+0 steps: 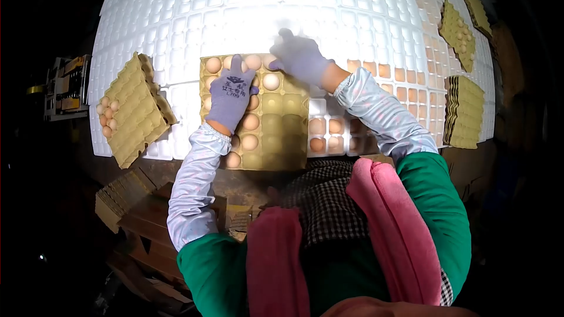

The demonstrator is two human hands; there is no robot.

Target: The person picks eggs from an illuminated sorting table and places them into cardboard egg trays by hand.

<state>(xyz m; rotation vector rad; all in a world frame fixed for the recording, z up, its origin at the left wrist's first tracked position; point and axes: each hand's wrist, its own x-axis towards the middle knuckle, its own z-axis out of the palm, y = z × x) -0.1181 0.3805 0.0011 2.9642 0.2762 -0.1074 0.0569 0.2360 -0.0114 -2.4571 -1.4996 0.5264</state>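
Note:
A pulp egg tray [284, 118] lies in front of me, with eggs in its left and far cups and bare cups at the near right. My left hand [231, 95], in a purple printed glove, rests over the tray's left part, index finger stretched forward and thumb out to the side. It covers some eggs. My right hand [301, 58], also gloved, is over the far right corner, thumb and fingers apart. Its thumb is beside an egg at the far edge, and a pale egg [271, 81] sits just below. Glare washes out its fingertips.
White moulded egg trays [194, 29] cover the lit table. Brown eggs [326, 135] show in cells at right. A tilted tray stack [134, 114] with loose eggs [108, 115] stands left; more pulp trays [465, 111] are at right. Cardboard boxes [154, 232] sit below left.

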